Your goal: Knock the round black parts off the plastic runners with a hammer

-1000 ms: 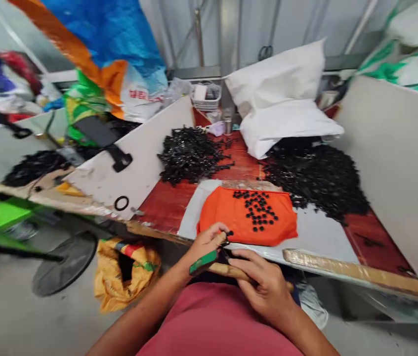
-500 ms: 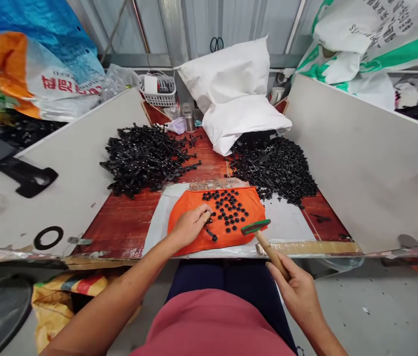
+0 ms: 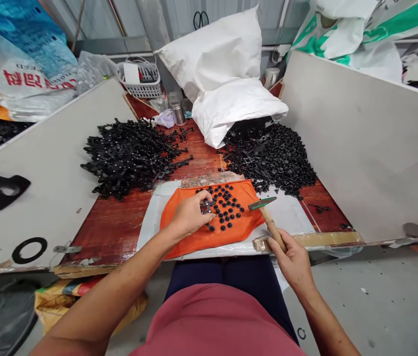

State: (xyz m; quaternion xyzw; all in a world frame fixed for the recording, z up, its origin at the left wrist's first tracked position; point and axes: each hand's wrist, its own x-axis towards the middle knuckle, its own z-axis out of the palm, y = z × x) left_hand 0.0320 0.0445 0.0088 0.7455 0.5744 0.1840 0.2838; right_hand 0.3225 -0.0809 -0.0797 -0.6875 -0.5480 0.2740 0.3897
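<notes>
My left hand (image 3: 189, 215) is closed on a small black plastic part (image 3: 206, 206) between thumb and fingers, over the left half of an orange cloth (image 3: 183, 242). Several round black caps (image 3: 227, 216) lie spread on that cloth, just right of my left hand. In my right hand (image 3: 292, 259) is the wooden handle of a hammer (image 3: 273, 228). Its narrow head, dark with green on it, is raised near the cloth's right edge, apart from the caps.
Long black plastic pieces (image 3: 131, 158) are heaped on the left of the red table (image 3: 105, 227). A heap of small black parts (image 3: 275, 158) spills from a white sack (image 3: 224, 64) on the right. Grey partitions (image 3: 357, 148) flank both sides. A grey basket (image 3: 142, 89) stands behind.
My left hand has turned and lifted the black part, with its fingers now spread around it. The hammer has risen slightly and its head has tilted. The whole view has shifted a little.
</notes>
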